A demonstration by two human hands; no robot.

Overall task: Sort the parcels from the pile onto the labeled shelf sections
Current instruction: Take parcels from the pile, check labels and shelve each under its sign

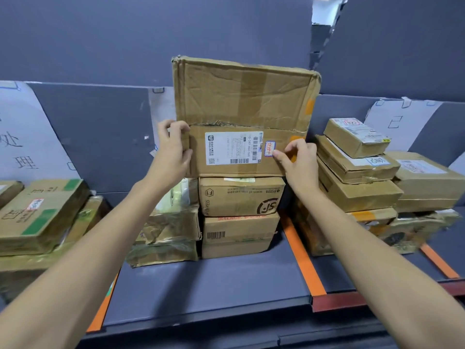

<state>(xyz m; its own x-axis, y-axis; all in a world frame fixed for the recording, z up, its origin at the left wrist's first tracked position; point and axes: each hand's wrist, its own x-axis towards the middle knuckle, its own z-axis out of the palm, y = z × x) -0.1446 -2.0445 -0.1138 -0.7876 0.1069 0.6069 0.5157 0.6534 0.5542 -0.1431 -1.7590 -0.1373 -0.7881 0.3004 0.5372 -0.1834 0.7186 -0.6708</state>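
Dark shelf (226, 285), split by orange strips (303, 258), runs along a grey wall. Nearest, both forearms reach in. Left hand (173, 149) and right hand (299, 159) pinch the side edges of a large flat parcel (241, 109), fingers closed on it, as it stands upright on the middle stack (239, 210). Its creased, softened cardboard will likely flex; gripping low by the corners seems safest.

Single head-worn view, facing the shelf

The wide-angle camera looks forward and slightly down from the person's head, close to the shelf (226, 280) (both forearms reach in from the bottom corners), with the stacked parcels (241, 197) centred and the dark back wall (100, 41) filling the top.
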